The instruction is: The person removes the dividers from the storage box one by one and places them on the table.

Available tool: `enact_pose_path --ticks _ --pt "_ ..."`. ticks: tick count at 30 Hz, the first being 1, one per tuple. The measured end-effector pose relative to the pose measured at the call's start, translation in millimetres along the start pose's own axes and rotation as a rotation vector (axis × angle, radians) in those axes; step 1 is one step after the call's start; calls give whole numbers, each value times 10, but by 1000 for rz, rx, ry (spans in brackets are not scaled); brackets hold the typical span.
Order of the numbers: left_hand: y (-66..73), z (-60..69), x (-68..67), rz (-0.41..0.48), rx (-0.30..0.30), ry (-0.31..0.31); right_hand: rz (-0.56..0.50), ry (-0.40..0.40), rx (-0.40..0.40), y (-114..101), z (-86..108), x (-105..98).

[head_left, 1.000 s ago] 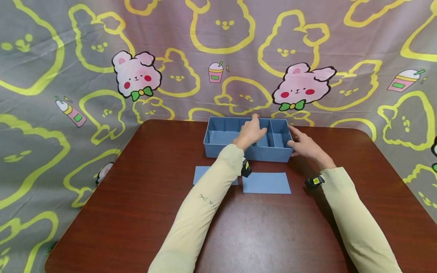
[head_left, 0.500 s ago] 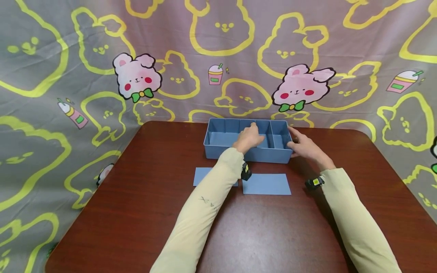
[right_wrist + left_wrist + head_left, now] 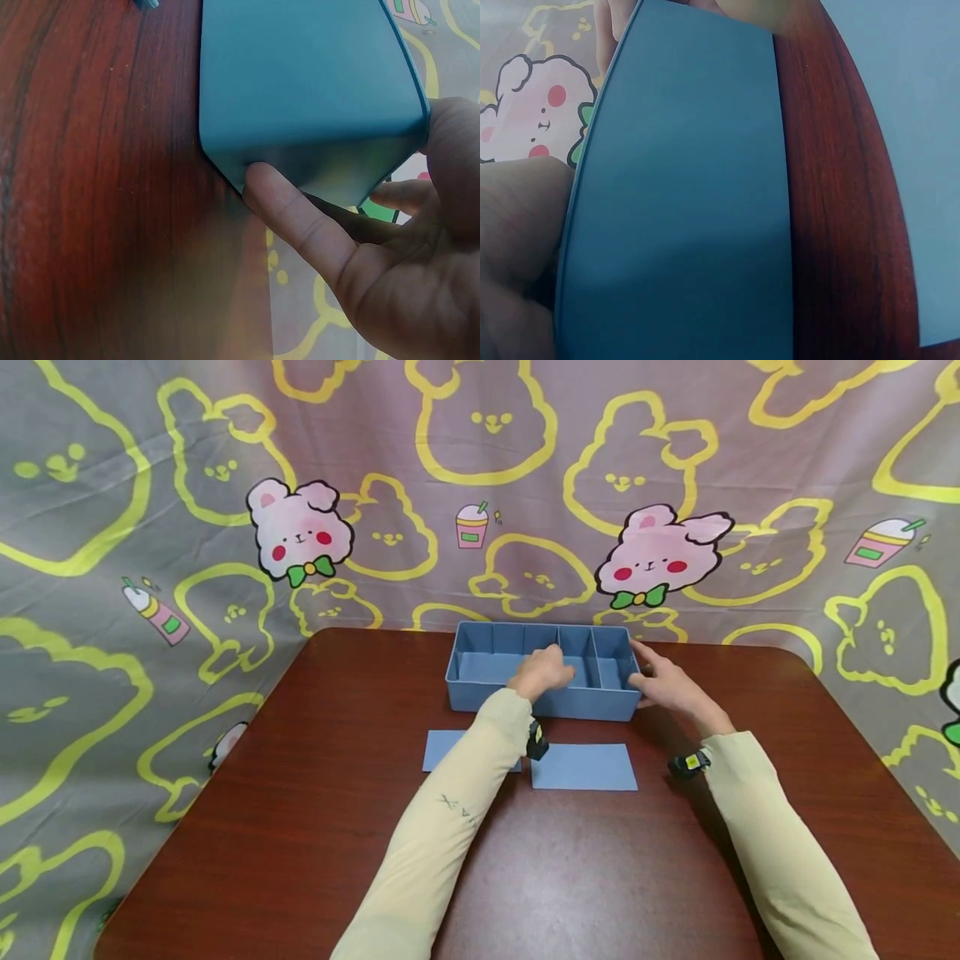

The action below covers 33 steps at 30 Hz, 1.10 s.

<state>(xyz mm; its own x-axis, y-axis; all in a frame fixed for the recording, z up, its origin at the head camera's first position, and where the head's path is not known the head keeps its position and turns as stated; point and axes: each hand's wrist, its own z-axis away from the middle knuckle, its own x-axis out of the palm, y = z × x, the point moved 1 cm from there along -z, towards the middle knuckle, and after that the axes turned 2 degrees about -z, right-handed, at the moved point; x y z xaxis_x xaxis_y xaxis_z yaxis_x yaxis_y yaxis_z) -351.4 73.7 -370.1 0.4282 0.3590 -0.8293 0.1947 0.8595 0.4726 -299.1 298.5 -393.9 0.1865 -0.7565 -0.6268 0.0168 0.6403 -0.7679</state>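
A blue divided box [image 3: 581,703] stands at the back of the table. My left hand [image 3: 542,672] reaches over its front wall, with the fingertips at the divider [image 3: 558,635] right of the long compartment. Whether those fingers pinch the divider or only rest on it is hidden. In the left wrist view the box's front wall [image 3: 682,180] lies beside the curled edge of my left hand [image 3: 514,247]. Spread along the box's right end, my right hand [image 3: 670,683] touches it. The right wrist view has a straight finger of my right hand [image 3: 360,262] against the end wall [image 3: 300,169].
Two flat blue rectangular pieces lie before the box: the left one [image 3: 442,747] partly under my left sleeve, the right one [image 3: 585,768] nearer the middle. Behind the brown table [image 3: 600,877] hangs a patterned cloth [image 3: 420,443] with rabbits, close to the box's back.
My left hand has drawn toward me, from the box's back rim along the divider to nearer the front wall. My right hand and the box have stayed in place.
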Motion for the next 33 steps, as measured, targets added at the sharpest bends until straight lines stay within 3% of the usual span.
enact_pose_path --ticks 6,21,33 --pt "3 -64 13 8 -11 -25 -11 -6 -8 -1 -3 -5" --pt "4 -65 33 24 56 89 -7 -10 -1 1 -25 -24" --pt "88 -50 -66 37 64 148 -3 -10 3 27 -42 -34"
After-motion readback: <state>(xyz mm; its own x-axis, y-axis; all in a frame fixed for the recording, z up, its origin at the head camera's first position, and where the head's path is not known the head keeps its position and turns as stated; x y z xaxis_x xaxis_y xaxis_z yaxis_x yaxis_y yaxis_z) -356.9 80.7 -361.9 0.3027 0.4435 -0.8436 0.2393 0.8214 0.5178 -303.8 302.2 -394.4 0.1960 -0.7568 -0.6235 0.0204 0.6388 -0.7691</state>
